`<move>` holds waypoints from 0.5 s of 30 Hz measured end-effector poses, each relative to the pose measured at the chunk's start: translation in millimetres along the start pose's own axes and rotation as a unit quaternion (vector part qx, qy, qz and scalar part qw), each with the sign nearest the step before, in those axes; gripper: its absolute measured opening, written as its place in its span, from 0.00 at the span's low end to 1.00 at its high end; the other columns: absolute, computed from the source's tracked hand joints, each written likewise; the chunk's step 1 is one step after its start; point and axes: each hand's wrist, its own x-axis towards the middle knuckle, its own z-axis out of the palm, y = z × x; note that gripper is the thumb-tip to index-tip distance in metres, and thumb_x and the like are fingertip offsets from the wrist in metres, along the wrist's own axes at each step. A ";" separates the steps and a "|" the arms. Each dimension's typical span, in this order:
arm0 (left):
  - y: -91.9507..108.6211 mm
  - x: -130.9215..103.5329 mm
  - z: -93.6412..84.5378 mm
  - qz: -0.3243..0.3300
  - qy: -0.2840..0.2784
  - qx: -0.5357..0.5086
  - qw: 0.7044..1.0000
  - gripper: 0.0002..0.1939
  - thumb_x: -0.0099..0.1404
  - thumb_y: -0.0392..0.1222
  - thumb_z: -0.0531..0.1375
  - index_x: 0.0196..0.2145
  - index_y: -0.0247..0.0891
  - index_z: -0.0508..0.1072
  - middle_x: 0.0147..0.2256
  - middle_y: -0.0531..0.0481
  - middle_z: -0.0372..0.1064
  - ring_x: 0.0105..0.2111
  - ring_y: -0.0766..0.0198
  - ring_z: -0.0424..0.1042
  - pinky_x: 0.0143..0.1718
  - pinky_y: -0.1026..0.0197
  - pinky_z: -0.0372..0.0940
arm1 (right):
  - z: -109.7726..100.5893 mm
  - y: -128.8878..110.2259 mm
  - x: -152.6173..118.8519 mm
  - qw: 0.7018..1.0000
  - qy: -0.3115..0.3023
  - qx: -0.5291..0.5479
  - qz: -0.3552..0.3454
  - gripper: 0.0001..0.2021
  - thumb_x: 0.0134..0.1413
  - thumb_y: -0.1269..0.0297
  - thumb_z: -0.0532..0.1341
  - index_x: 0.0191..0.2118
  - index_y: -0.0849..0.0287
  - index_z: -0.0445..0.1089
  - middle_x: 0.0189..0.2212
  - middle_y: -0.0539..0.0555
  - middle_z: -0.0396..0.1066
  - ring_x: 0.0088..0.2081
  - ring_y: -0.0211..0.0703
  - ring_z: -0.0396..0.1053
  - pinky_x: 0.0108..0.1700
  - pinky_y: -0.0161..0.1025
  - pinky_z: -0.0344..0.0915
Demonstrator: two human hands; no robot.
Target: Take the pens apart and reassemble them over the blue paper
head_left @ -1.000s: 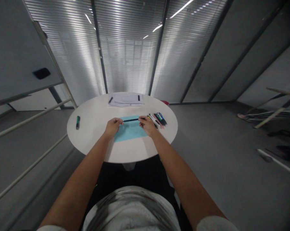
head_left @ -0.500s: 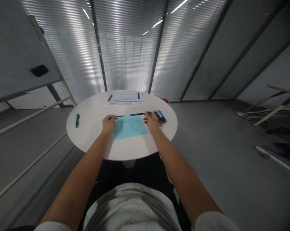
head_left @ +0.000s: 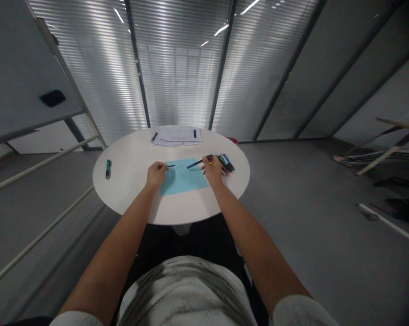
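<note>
Now that the dark pen [head_left: 195, 164] appears pulled apart, two pieces are held separately: the left hand [head_left: 156, 174] pinches a slim dark piece [head_left: 171, 166]; the right hand [head_left: 212, 170] grips the pen, tilted over the blue sheet [head_left: 184, 181] on the counter [head_left: 130, 190].

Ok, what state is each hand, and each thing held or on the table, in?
left hand: pinching thin piece
thin piece: held apart from pen
right hand: gripping pen
pen: held slanted
blue sheet: lying flat
papers: stacked
green marker: lying, cap unclear
loose pens: bunched together
</note>
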 end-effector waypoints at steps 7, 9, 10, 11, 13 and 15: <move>-1.4 0.0 0.2 0.036 -0.040 0.027 0.998 0.10 0.58 0.45 0.56 0.29 0.37 0.73 0.29 0.48 0.74 0.29 0.63 0.68 0.35 0.61 0.60 | -1.2 -4.2 -2.8 0.999 0.024 -0.032 -0.025 0.18 0.53 0.46 0.59 0.38 0.56 0.60 0.29 0.46 0.64 0.23 0.32 0.67 0.17 0.27 0.60; -1.2 -0.6 0.7 0.055 -0.043 0.037 0.997 0.09 0.58 0.45 0.57 0.27 0.38 0.72 0.27 0.49 0.72 0.28 0.63 0.67 0.34 0.61 0.59 | -1.7 -5.5 -3.5 0.998 0.029 -0.053 -0.036 0.17 0.54 0.47 0.58 0.37 0.56 0.61 0.29 0.46 0.64 0.23 0.31 0.66 0.20 0.27 0.60; -0.9 -1.1 0.9 0.062 -0.043 0.045 0.996 0.09 0.58 0.45 0.57 0.26 0.38 0.72 0.26 0.50 0.71 0.27 0.63 0.66 0.33 0.61 0.58 | -1.7 -6.8 -4.2 0.997 0.028 -0.058 -0.042 0.16 0.54 0.48 0.58 0.37 0.56 0.61 0.29 0.46 0.64 0.24 0.31 0.65 0.21 0.27 0.61; -0.1 -1.7 1.0 0.065 -0.041 0.053 0.996 0.09 0.58 0.44 0.57 0.25 0.39 0.72 0.24 0.50 0.70 0.27 0.63 0.66 0.32 0.61 0.57 | -1.6 -8.5 -5.1 0.997 0.026 -0.058 -0.047 0.15 0.55 0.48 0.58 0.37 0.55 0.62 0.29 0.46 0.64 0.25 0.31 0.65 0.22 0.27 0.61; 2.4 -3.2 1.1 0.063 -0.032 0.061 0.996 0.07 0.56 0.44 0.59 0.24 0.39 0.72 0.23 0.51 0.68 0.26 0.63 0.64 0.31 0.62 0.56 | -1.0 -13.0 -7.9 0.997 0.015 -0.050 -0.054 0.15 0.54 0.49 0.59 0.38 0.55 0.64 0.31 0.48 0.65 0.28 0.33 0.65 0.25 0.28 0.63; 6.1 -5.1 0.8 0.054 -0.017 0.060 0.997 0.05 0.54 0.43 0.61 0.24 0.40 0.72 0.22 0.51 0.66 0.25 0.62 0.63 0.30 0.62 0.55 | -0.1 -17.5 -11.3 0.996 -0.005 -0.050 -0.067 0.14 0.54 0.50 0.60 0.40 0.54 0.67 0.36 0.51 0.66 0.33 0.36 0.66 0.29 0.30 0.65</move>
